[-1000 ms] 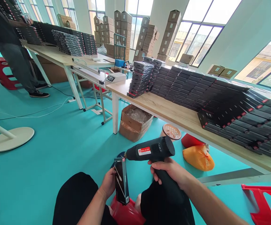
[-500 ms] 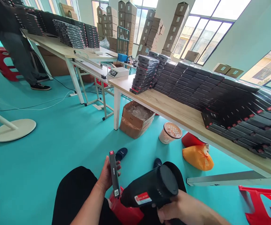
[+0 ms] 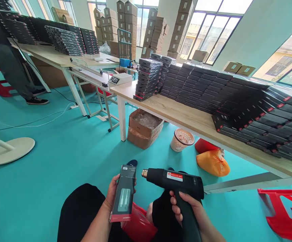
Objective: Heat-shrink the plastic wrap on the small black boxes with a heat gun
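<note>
My left hand (image 3: 112,190) is wrapped round a slim black retail box (image 3: 124,179). Its broad face is turned toward me, with a picture of two cable plugs and a red band along the lower end. In my right hand (image 3: 186,205) is a black heat gun (image 3: 176,179), gripped by the handle. The metal nozzle points left at the box, with a small gap between them. Below the box, a shiny red object (image 3: 141,225) lies between my knees, partly hidden.
A wooden-topped table (image 3: 181,112) on the right bears many stacked black boxes (image 3: 198,87). Under it stand a carton of clear plastic (image 3: 146,127), a waste basket (image 3: 182,139) and an orange bag (image 3: 213,163). A red stool (image 3: 274,208) is at right; a person (image 3: 14,64) stands far left.
The box in my left hand has turned from its narrow edge to its broad face. The heat gun has swung from tilted toward me to side-on, nozzle left. My view has shifted slightly.
</note>
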The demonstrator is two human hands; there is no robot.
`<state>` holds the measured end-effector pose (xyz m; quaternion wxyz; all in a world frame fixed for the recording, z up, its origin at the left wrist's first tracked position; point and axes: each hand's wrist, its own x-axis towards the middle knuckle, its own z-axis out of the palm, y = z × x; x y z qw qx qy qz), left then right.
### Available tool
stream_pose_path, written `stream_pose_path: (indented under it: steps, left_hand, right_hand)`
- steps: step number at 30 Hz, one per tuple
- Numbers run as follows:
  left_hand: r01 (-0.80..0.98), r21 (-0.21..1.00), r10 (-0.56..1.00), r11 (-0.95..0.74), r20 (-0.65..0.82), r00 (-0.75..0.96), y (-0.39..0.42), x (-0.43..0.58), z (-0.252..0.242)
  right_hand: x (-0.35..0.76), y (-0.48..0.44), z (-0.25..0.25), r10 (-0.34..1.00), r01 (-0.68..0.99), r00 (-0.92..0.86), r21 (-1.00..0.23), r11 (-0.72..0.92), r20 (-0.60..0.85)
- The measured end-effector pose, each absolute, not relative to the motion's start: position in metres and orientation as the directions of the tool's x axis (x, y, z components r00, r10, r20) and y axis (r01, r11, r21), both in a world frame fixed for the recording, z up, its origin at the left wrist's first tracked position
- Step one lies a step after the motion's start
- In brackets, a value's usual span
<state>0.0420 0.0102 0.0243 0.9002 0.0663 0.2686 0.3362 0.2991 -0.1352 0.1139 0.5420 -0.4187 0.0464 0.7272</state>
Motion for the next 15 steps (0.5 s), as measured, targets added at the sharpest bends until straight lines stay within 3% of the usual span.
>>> stream_pose_path:
  steps: [15]
  left_hand:
    - [-0.388, 0.323, 0.504, 0.863, -0.513, 0.695, 0.009, 0.045, 0.018]
  right_hand:
    - [0.296, -0.113, 0.125, 0.730, -0.797, -0.042, -0.418, -0.436, -0.682]
